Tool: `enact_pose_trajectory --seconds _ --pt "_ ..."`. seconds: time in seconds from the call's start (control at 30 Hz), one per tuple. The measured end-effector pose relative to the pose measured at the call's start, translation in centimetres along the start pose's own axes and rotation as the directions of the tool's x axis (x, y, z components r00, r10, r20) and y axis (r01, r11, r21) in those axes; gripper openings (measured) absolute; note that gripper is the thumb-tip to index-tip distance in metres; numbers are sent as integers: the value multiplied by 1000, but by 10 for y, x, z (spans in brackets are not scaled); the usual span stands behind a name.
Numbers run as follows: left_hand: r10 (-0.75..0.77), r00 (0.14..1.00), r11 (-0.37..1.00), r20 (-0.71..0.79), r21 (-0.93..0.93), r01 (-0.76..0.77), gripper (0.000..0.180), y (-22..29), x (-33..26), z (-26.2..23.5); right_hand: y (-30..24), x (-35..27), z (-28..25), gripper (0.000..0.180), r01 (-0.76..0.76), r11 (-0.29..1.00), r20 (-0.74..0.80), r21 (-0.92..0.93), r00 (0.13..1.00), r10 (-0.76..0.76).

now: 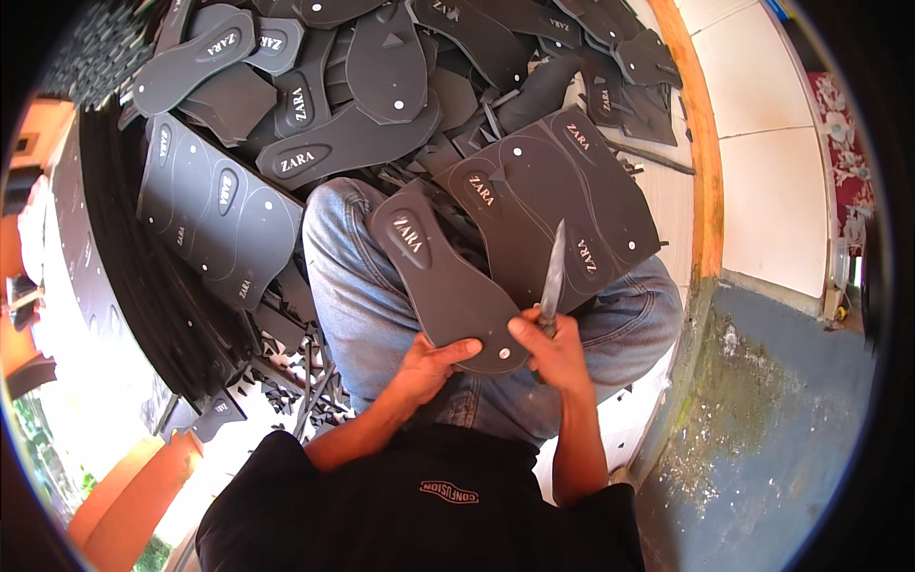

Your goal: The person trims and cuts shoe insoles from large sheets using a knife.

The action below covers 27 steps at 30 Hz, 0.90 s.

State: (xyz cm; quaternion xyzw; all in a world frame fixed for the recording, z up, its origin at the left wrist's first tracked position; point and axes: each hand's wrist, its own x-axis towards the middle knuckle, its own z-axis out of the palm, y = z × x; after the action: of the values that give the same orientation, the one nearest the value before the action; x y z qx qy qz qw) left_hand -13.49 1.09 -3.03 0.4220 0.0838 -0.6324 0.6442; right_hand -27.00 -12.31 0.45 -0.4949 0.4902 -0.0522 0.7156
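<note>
The left hand [431, 367] grips a black sandal sole [440, 281] at its heel; the right hand [558, 355] clamps a knife [553, 276]. A slip could nick that thumb.

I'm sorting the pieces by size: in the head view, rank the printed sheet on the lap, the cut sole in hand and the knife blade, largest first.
1. Printed sheet, widest by far.
2. Cut sole, held by the left hand.
3. Knife blade, thin and short, held in the right hand.
All lie at similar nearness, so the order looks safe.
</note>
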Motion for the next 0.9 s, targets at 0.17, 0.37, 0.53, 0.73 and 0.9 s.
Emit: enact_pose_trajectory --seconds 0.17,0.37,0.53,0.73,0.9 --pt "128 974 991 -186 -16 -134 35 88 25 -14 23 -37 12 24 15 995 139 -96 990 -2" --pt "70 989 960 -134 280 -30 31 100 12 20 21 -32 29 38 216 846 -129 -488 940 -314" --pt "-28 998 961 -58 273 42 28 83 0 25 21 -30 30 44 227 807 -116 -545 933 -341" --pt "-56 989 899 133 438 -8 29 80 1 20 20 -21 26 39 281 712 -70 -644 904 -421" --pt "-62 966 835 250 543 -87 27 71 0 43 -13 22 20 29 564 539 24 -626 705 -709"
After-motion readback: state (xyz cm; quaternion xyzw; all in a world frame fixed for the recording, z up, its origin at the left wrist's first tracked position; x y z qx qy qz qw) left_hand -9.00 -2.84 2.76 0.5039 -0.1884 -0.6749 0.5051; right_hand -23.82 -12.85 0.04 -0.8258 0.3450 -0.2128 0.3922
